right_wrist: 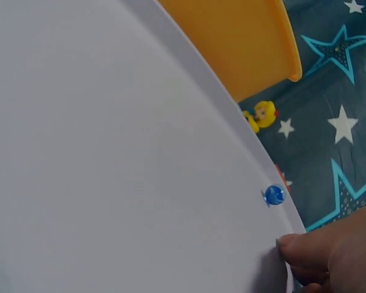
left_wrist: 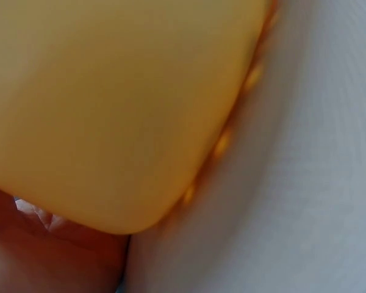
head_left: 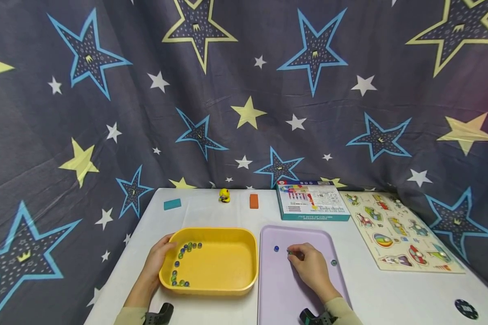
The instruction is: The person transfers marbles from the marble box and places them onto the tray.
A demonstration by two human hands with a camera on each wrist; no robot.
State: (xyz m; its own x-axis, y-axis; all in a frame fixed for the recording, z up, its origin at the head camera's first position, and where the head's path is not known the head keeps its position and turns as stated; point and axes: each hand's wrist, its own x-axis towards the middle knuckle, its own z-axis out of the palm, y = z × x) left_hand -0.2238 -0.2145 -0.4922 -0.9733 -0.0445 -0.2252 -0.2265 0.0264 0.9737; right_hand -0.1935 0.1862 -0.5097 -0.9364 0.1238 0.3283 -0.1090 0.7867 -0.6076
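My left hand (head_left: 156, 261) grips the left side of a yellow tub (head_left: 215, 266), its thumb over the rim. Several blue and green glass marbles (head_left: 177, 264) lie along the tub's left inner side. To the right is a pale purple tray (head_left: 282, 293), and my right hand (head_left: 314, 267) reaches over it, pinching a small greenish marble (head_left: 290, 253) between thumb and fingertips. A blue marble (head_left: 276, 248) lies on the tray left of those fingers, and a green marble (head_left: 334, 262) is near the right edge. In the left wrist view, the tub's outer wall (left_wrist: 122, 122) fills much of the picture.
Along the back stand a teal block (head_left: 172, 204), a yellow duck figure (head_left: 224, 196), an orange block (head_left: 254, 201) and a boxed game (head_left: 313, 203). A wooden picture puzzle board (head_left: 398, 232) lies at the right, with a black round disc (head_left: 466, 309) nearer me. A star-printed cloth hangs behind.
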